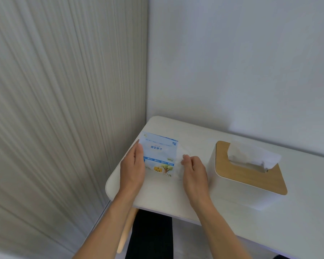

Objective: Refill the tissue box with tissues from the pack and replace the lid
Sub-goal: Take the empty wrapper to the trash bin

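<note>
While both forearms reach forward from the near edge of the tabletop (176, 199), the left hand (133, 171) lies flat, fingers extended, with its grip loosely open against the left edge of the tissue pack (158, 156). The right hand (194, 172) curls, its grip pinched on the clear wrapper at the pack's right edge. The pack lies flat, long axis running away from the person, print upside down. Right of the pack stands the tissue box (238, 189), wooden lid (251, 174) on, a tissue (251, 154) poking up.
</note>
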The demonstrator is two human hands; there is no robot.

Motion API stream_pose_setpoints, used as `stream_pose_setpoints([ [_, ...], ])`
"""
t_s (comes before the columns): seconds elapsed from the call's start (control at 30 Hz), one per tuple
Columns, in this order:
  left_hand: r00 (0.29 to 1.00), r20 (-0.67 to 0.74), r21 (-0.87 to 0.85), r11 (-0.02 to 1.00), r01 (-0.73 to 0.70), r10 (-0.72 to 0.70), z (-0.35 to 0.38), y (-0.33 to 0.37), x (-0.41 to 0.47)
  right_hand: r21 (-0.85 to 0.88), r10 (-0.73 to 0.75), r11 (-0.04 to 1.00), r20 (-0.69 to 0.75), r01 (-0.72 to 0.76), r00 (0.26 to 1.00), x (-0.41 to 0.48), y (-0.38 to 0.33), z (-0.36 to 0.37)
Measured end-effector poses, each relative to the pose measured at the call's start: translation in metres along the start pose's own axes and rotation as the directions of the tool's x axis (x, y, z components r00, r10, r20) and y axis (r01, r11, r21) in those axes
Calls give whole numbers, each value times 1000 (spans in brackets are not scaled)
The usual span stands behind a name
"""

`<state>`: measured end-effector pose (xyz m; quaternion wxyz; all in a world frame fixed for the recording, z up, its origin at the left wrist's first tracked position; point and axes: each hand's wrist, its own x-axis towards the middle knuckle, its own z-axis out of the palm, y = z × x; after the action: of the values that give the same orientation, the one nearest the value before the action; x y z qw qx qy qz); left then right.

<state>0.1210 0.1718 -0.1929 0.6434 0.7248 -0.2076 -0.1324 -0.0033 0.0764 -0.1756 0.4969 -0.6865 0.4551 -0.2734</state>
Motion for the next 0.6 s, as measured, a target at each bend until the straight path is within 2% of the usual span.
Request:
stream_pose_setpoints([
  [0.23, 1000, -11, -37, 999, 5, -6, 0, -2, 0, 144, 34, 989, -12, -32, 999, 4, 2, -2],
  [0.47, 997, -46, -187, 981, 44, -53, -1, 14, -5, 226, -37, 974, 21, 31, 999, 3, -11, -10],
  [0.6, 995, -89, -220, 975, 22, -43, -2, 30, -8, 177, -122, 977, 7, 119, 992, 0, -22, -17],
])
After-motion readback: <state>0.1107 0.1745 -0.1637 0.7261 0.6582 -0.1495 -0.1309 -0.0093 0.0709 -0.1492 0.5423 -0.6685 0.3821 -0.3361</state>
